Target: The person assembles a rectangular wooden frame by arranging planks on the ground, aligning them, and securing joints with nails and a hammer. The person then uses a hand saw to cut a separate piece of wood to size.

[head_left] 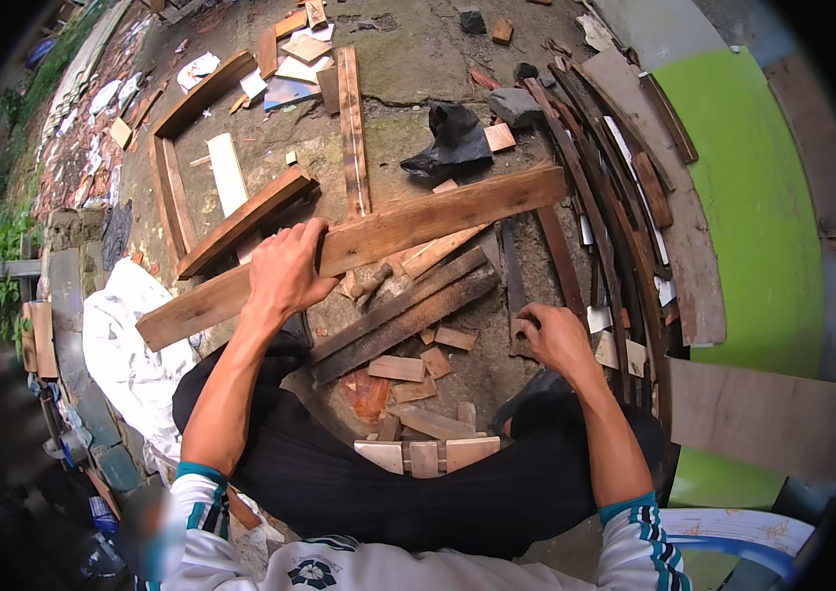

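Note:
My left hand point(285, 264) is closed over a long brown wooden plank point(438, 219), left of its middle. The plank slants across in front of me, its right end farther away. Lower on the right, my right hand point(558, 340) has its fingers curled at the near end of a handsaw point(514, 271), whose narrow dark blade points away from me. Its handle is partly hidden by the fingers. Between my hands lie two dark, weathered boards point(403, 315) and a small wooden-handled tool point(367, 284), partly under the plank.
Small wood offcuts point(398, 368) lie between my legs. A wooden frame point(167, 187) and a narrow board point(351, 128) lie beyond the plank, near a black plastic bag point(452, 143). Long strips point(615, 217) are stacked at right beside a green panel point(743, 227). White sacking point(128, 340) lies left.

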### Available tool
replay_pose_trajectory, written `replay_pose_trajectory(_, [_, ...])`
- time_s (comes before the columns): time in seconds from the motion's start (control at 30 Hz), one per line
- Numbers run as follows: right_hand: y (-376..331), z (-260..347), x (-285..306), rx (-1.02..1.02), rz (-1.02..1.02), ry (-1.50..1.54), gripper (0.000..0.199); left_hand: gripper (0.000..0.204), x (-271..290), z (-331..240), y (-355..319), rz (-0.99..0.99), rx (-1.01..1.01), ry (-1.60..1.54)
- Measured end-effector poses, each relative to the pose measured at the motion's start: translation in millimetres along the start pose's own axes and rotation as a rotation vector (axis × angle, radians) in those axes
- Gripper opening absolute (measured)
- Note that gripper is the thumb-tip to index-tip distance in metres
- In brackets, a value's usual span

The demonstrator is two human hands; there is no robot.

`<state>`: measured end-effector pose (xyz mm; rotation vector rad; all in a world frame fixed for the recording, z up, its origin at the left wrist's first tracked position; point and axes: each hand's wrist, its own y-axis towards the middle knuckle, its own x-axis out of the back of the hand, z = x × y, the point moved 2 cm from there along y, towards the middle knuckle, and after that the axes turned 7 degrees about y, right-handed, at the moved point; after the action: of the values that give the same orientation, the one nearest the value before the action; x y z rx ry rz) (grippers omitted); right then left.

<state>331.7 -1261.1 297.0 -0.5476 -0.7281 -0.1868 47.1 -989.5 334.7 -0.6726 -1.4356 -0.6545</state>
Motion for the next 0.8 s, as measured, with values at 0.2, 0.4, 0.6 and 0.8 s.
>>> replay_pose_trajectory(0.2, [-4, 26, 8, 0.071, 0.05, -0.154, 0.026, 0.068, 2, 4, -39, 0.024, -0.034, -0.039])
replay_pose_trajectory(0.4, [-13, 36, -24, 0.053, 0.141, -0.223, 0.031, 0.065, 1, -6, -76, 0.04, -0.042, -0.11])
replay_pose_trajectory(0.6, [-10, -6, -83, 0.022, 0.327, -0.311, 0.036, 0.061, -25, -21, -88, -0.013, -0.154, -0.104])
replay_pose_trajectory(0.8, [-19, -48, -102, -0.007, 0.364, -0.345, 0.036, 0.056, -44, -41, -93, 0.128, -0.187, -0.128])
